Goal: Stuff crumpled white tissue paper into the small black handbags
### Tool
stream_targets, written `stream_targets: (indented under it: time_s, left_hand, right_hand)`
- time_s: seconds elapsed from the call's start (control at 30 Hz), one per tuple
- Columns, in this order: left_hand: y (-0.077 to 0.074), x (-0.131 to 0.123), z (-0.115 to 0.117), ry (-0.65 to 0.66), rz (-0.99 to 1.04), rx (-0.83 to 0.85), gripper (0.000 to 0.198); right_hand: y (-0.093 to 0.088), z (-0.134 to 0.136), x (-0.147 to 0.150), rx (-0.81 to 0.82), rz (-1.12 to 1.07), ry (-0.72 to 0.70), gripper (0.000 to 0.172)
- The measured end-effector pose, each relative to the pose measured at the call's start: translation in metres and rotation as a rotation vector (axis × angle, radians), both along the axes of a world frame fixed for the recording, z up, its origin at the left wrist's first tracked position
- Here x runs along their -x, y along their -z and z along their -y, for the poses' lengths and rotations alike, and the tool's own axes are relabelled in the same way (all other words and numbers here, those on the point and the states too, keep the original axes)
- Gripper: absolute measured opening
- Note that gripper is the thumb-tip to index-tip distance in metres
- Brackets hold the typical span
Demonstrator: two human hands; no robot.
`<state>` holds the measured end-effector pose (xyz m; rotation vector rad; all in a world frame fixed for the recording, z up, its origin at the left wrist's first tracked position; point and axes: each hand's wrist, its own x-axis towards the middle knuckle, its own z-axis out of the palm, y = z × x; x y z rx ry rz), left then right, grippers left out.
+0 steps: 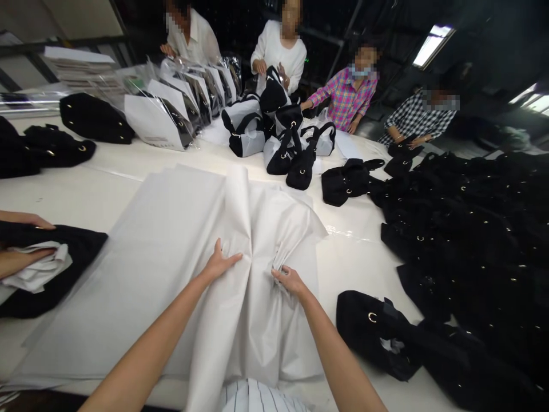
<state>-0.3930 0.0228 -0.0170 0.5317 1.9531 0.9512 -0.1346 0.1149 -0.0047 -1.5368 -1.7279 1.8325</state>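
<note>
Bare forearms (148,343) reach over pale paper (262,320), seemingly mid-crumpling. The right hand (289,280) pinches bunched folds; the left hand (221,266), spread against the sheet, probably needs to gather inward.

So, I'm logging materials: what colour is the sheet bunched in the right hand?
The sheet is plain greyish white, seen in the head view.

Print on the white card (150,121) is too blurred to read

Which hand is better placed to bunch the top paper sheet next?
Probably the right hand: it pinches gathered folds of the paper sheet, while the left hand lies with thumb and fingers spread.
</note>
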Motion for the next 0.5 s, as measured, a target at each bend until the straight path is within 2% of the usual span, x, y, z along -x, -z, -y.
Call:
stream_targets:
  time_s: [0.07, 0.13, 0.2, 0.27, 0.37, 0.5]
  left_hand:
    - [0.005, -0.021, -0.002, 0.028, 0.134, -0.058, 0.111]
    - [0.009, -0.05, -0.002, 0.126, 0.214, -0.16, 0.093]
    - [0.008, -0.084, 0.001, 0.23, 0.137, -0.26, 0.08]
    - [0.002, -0.112, 0.006, 0.3, 0.011, -0.309, 0.078]
    - [-0.022, -0.133, 0.014, 0.395, -0.086, -0.349, 0.077]
    - [-0.073, -0.14, 0.023, 0.506, -0.208, -0.438, 0.072]
  right_hand:
    - [-0.002, 0.004, 0.006, 0.038, -0.055, 0.053, 0.062]
    - [-0.005, 0.01, 0.01, 0.067, -0.175, 0.075, 0.064]
    - [-0.011, 0.017, 0.012, 0.103, -0.284, 0.098, 0.064]
    - [-0.02, 0.024, 0.01, 0.143, -0.343, 0.126, 0.063]
    - [-0.043, 0.032, 0.004, 0.145, -0.406, 0.142, 0.063]
    - [-0.082, 0.041, -0.005, 0.104, -0.546, 0.193, 0.07]
